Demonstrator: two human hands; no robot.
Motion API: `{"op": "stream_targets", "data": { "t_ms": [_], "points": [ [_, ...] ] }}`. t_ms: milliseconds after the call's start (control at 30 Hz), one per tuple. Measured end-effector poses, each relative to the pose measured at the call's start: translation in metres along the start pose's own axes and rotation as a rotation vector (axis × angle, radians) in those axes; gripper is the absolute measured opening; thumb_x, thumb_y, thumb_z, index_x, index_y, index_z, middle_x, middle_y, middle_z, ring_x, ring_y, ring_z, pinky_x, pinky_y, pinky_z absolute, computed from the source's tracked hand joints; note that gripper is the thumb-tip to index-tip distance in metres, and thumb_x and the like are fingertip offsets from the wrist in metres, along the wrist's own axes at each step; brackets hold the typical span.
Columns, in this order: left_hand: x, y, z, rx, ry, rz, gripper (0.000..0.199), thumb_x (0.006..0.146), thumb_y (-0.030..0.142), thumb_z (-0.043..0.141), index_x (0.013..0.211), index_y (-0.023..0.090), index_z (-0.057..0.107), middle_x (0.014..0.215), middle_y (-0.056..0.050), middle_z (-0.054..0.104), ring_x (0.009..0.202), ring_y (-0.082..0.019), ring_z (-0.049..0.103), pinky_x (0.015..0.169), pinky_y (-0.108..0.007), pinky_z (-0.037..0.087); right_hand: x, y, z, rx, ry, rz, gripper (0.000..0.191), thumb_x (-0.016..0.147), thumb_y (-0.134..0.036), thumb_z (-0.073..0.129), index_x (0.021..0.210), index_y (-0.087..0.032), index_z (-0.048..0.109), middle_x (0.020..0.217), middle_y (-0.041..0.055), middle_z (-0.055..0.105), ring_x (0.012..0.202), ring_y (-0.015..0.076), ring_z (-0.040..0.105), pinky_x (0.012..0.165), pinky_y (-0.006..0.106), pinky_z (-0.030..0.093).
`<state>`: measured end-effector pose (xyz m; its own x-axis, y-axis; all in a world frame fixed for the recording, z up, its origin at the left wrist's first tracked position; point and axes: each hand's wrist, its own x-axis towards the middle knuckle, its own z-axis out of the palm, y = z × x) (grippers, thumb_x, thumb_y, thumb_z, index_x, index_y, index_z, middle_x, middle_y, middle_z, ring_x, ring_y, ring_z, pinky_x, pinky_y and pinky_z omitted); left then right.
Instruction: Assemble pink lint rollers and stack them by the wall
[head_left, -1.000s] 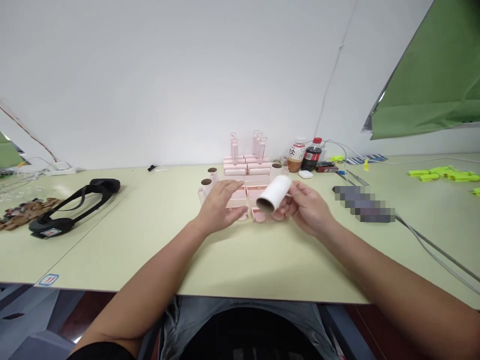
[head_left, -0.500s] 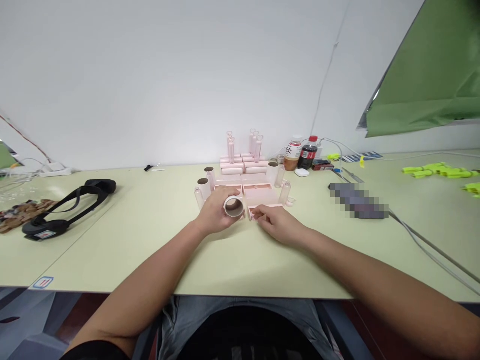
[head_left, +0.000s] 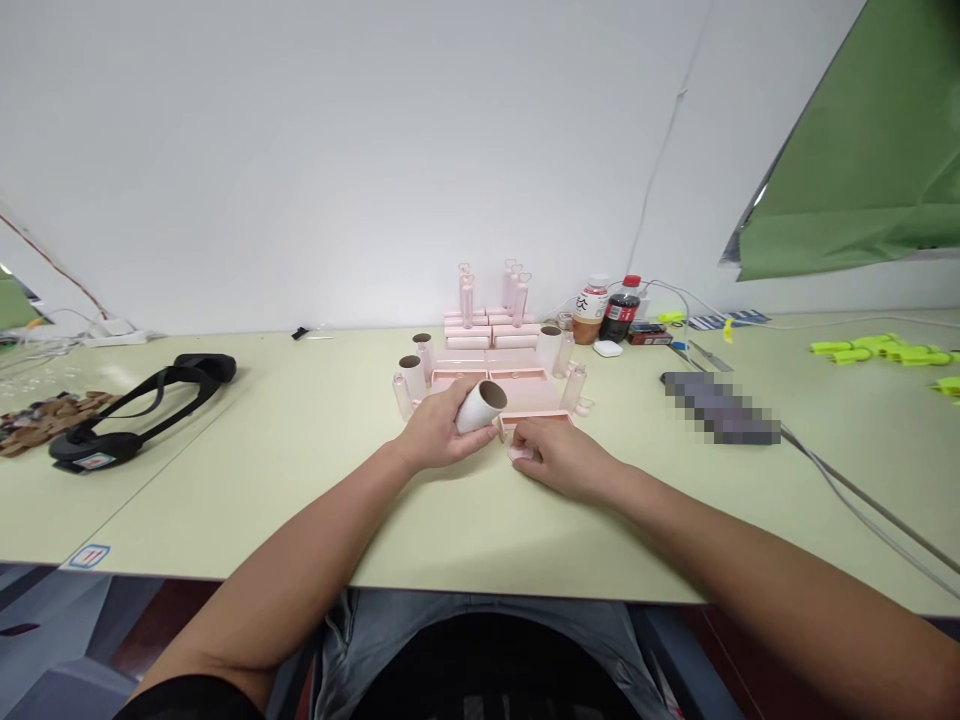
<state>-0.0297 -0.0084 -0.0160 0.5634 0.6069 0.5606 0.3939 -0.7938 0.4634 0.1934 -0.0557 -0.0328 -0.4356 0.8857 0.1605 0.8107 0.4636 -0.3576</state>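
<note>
My left hand [head_left: 433, 430] is wrapped round a white paper roll with a brown cardboard core [head_left: 474, 408], its open end tilted up to the right. My right hand [head_left: 562, 456] pinches a small pale pink rounded piece [head_left: 520, 453] low over the table; its exact kind I cannot make out. Right behind the right fingers lies an open pink case [head_left: 556, 417]. Further back are more open pink cases [head_left: 519, 377]. Upright beside them stand white rolls [head_left: 412, 374] and clear pink bottle-shaped pieces [head_left: 574, 386].
Closed pink cases [head_left: 514, 341] lie at the wall with pink heart-topped pieces [head_left: 468, 300] upright on them. Right of these stand a juice bottle [head_left: 589, 312] and a cola bottle [head_left: 621, 312]. A phone-like dark object [head_left: 716, 408] lies right, a black headset [head_left: 150, 415] left.
The roll in my left hand has tipped, so its white side now shows. My right hand has come slightly back from the case with the pale pink piece in its fingers.
</note>
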Motion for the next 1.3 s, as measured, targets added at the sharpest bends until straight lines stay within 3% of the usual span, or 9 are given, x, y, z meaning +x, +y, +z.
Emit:
{"op": "stream_targets", "data": {
  "t_ms": [233,367,467,567,700,833,967,1133,1300],
  "points": [
    [0.000,-0.003,0.001,0.013,-0.023,-0.006,0.055,0.081,0.042,0.064,0.129,0.024,0.044,0.119,-0.008,0.065,0.101,-0.024,0.065,0.082,-0.035,0.053,-0.004,-0.003,-0.004,0.095,-0.011,-0.069,0.006,0.076,-0.016,0.056,0.077,-0.020,0.051,0.078,0.0021,0.059,0.069,0.0161,0.051,0.060,0.026,0.035],
    [0.000,-0.003,0.001,0.018,-0.034,0.001,0.056,0.082,0.041,0.064,0.131,0.024,0.043,0.119,-0.007,0.064,0.101,-0.023,0.065,0.083,-0.035,0.053,-0.004,-0.001,-0.009,0.226,0.013,-0.126,0.010,0.077,-0.017,0.055,0.086,-0.021,0.055,0.080,0.0008,0.054,0.068,0.0146,0.049,0.060,0.026,0.038],
    [0.000,-0.003,0.000,0.028,-0.044,0.003,0.058,0.082,0.042,0.063,0.133,0.025,0.041,0.118,-0.008,0.065,0.101,-0.024,0.066,0.082,-0.035,0.053,-0.003,0.003,-0.010,0.308,0.101,-0.180,0.024,0.077,-0.015,0.056,0.100,-0.021,0.060,0.086,0.0026,0.052,0.071,0.0151,0.051,0.062,0.027,0.042],
    [0.000,-0.001,0.000,0.034,-0.068,-0.006,0.059,0.082,0.042,0.063,0.134,0.025,0.040,0.115,-0.007,0.066,0.098,-0.024,0.067,0.078,-0.034,0.053,-0.002,0.006,-0.011,0.409,0.215,-0.214,0.024,0.080,-0.017,0.057,0.103,-0.022,0.062,0.086,0.0031,0.051,0.070,0.0149,0.051,0.062,0.028,0.044],
    [0.001,-0.001,0.001,0.061,-0.135,-0.003,0.056,0.082,0.043,0.062,0.133,0.026,0.042,0.118,-0.006,0.065,0.097,-0.025,0.067,0.079,-0.035,0.053,-0.001,0.009,-0.011,0.596,0.429,-0.202,0.007,0.082,-0.027,0.061,0.087,-0.023,0.058,0.090,0.0049,0.053,0.077,0.0174,0.054,0.065,0.031,0.048],
    [0.000,-0.002,0.003,0.141,-0.223,0.015,0.064,0.083,0.044,0.060,0.139,0.025,0.036,0.124,-0.008,0.064,0.101,-0.028,0.066,0.080,-0.037,0.052,-0.001,0.009,-0.011,0.740,0.549,-0.149,0.021,0.082,-0.034,0.064,0.072,-0.021,0.052,0.097,0.0082,0.058,0.095,0.0221,0.057,0.079,0.036,0.051],
    [-0.002,0.001,0.006,0.179,-0.282,0.047,0.067,0.084,0.044,0.059,0.142,0.025,0.032,0.121,-0.008,0.065,0.100,-0.028,0.067,0.080,-0.037,0.051,-0.001,0.005,-0.008,0.735,0.520,-0.152,0.023,0.082,-0.037,0.068,0.071,-0.021,0.055,0.106,0.0105,0.061,0.102,0.0233,0.059,0.087,0.038,0.051],
    [-0.004,0.001,0.011,0.217,-0.289,-0.001,0.083,0.084,0.052,0.056,0.150,0.022,0.016,0.115,-0.012,0.067,0.088,-0.029,0.068,0.072,-0.038,0.051,-0.001,0.003,-0.003,0.697,0.497,-0.166,0.017,0.084,-0.036,0.067,0.078,-0.021,0.059,0.108,0.0106,0.064,0.106,0.0239,0.061,0.087,0.039,0.053],
    [-0.004,0.000,0.014,0.182,-0.300,0.014,0.083,0.084,0.050,0.056,0.149,0.023,0.013,0.118,-0.011,0.065,0.089,-0.027,0.068,0.071,-0.035,0.050,-0.001,0.003,-0.002,0.603,0.477,-0.186,0.013,0.084,-0.033,0.067,0.085,-0.021,0.062,0.110,0.0112,0.066,0.107,0.0241,0.063,0.087,0.039,0.054]
  ]
}}
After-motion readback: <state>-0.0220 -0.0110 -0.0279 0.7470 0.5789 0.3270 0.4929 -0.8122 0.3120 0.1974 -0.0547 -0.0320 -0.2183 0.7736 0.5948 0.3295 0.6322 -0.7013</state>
